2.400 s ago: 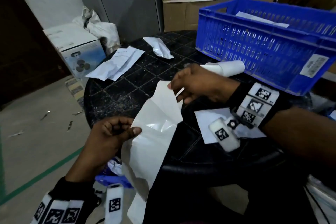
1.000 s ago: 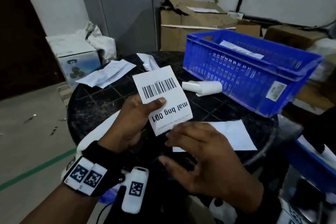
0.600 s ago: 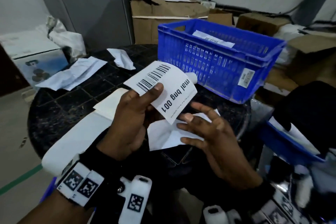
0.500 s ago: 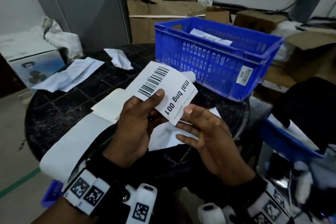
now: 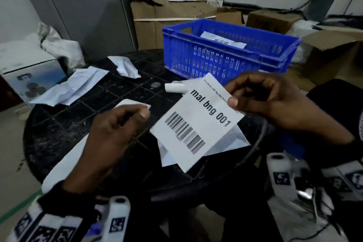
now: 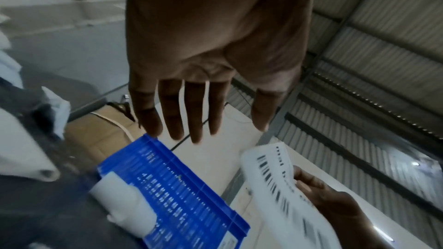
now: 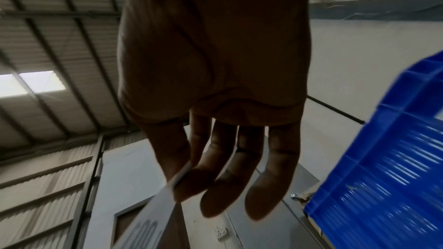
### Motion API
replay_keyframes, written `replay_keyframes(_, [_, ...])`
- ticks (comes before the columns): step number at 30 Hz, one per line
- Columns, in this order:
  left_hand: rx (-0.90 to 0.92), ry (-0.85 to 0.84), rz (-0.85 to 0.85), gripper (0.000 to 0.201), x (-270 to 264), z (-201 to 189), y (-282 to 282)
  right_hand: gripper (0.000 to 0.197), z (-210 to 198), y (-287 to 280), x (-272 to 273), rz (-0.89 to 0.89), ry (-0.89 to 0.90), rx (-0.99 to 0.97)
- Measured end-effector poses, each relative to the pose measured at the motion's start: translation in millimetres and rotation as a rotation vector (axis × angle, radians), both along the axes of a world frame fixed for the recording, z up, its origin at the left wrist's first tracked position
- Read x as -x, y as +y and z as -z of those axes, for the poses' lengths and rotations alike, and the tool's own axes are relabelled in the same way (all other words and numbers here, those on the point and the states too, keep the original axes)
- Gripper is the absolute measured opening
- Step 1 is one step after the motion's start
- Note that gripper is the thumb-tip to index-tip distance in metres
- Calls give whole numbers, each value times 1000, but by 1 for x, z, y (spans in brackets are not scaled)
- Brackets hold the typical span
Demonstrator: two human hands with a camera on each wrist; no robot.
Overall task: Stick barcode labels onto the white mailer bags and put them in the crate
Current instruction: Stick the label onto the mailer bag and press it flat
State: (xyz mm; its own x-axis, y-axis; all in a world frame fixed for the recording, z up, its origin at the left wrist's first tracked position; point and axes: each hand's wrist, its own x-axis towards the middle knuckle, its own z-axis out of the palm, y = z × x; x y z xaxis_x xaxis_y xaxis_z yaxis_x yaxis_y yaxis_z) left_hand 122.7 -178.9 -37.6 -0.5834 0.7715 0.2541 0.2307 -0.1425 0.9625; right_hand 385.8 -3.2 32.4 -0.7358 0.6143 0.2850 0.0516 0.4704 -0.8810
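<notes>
My right hand (image 5: 241,98) pinches the top right edge of a white barcode label (image 5: 196,124) printed "mal bng 001", between thumb and forefinger, and holds it over the table. A white mailer bag (image 5: 233,142) lies flat beneath it. My left hand (image 5: 125,124) is open with straight fingers (image 6: 194,113) and holds nothing; it hovers over a long white backing strip (image 5: 64,165). The blue crate (image 5: 225,57) stands at the back with a labelled bag (image 5: 222,40) inside. In the right wrist view the label (image 7: 165,198) shows edge-on in the pinch.
A label roll (image 5: 174,87) lies in front of the crate on the round black table (image 5: 68,120). Crumpled white bags (image 5: 74,86) sit at the table's left back. Cardboard boxes (image 5: 167,19) and a white carton (image 5: 29,72) stand beyond the table.
The label passed from my left hand to my right hand and turned round. My left hand let go, opened and dropped to the left.
</notes>
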Motion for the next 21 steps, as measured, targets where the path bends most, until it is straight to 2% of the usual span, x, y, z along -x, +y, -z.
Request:
replay_keyframes(2, [49, 132, 146, 30, 0, -17, 4, 22, -15, 5, 4, -92, -110, -86])
replay_keyframes(4, [110, 74, 336, 28, -6, -27, 11, 18, -26, 9, 14, -152, -209, -177])
replay_keyframes(6, [154, 9, 402, 24, -12, -29, 16, 18, -36, 13, 23, -201, -294, -230])
replay_keyframes(10, [148, 9, 268, 8, -24, -21, 24, 25, -41, 23, 30, -177, -370, -269])
replay_keyframes(13, [88, -33, 147, 8, -31, -9, 31, 45, -30, 32, 28, 67, -258, -274])
replay_keyframes(15, [46, -148, 99, 7, -32, -1, 35, 52, -9, 33, 24, 267, -119, -308])
replay_keyframes(16, [37, -223, 86, 7, -33, 2, 38, 53, 5, 30, 22, 313, -47, -213])
replay_keyframes(18, [41, -342, 68, 10, -35, 9, 42, 54, 38, 13, 22, 306, 30, 143])
replay_keyframes(19, [51, -373, 63, 11, -36, 12, 44, 51, 54, 2, 23, 286, 18, 294])
replay_keyframes(21, [86, -393, 54, 13, -37, 20, 49, 37, 84, -17, 23, 260, -8, 475])
